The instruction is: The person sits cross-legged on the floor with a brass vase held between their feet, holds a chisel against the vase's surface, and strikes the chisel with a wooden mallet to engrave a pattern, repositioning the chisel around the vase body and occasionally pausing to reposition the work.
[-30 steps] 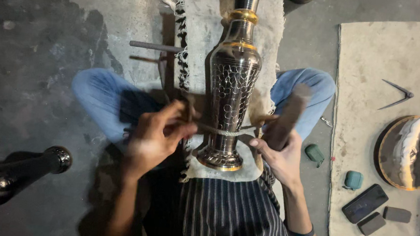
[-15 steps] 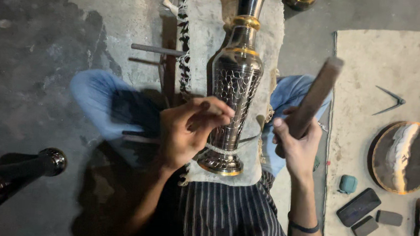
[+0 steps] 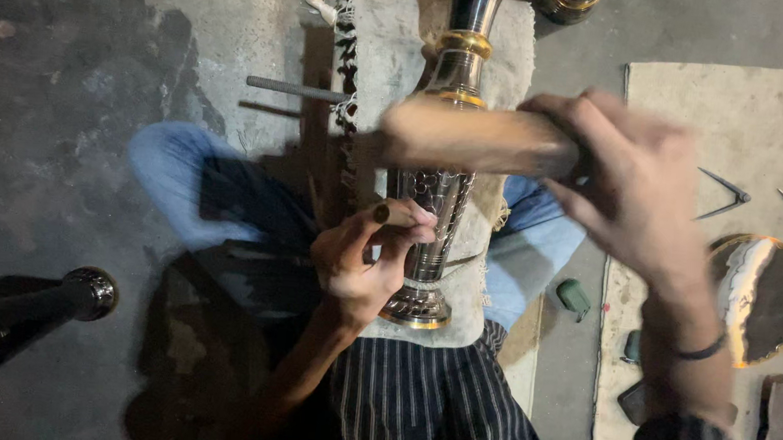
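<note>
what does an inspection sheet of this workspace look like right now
surface: grey concrete floor; pale cloth under the work.
job's things: engraved metal vase lying across the lap; wooden mallet, blurred; small punch.
clutter: mat with round dish, dividers; dark vase at left.
grippers: left hand pinches the punch against the vase; right hand grips the mallet.
cables: nothing seen.
surroundings: metal rod on floor.
</note>
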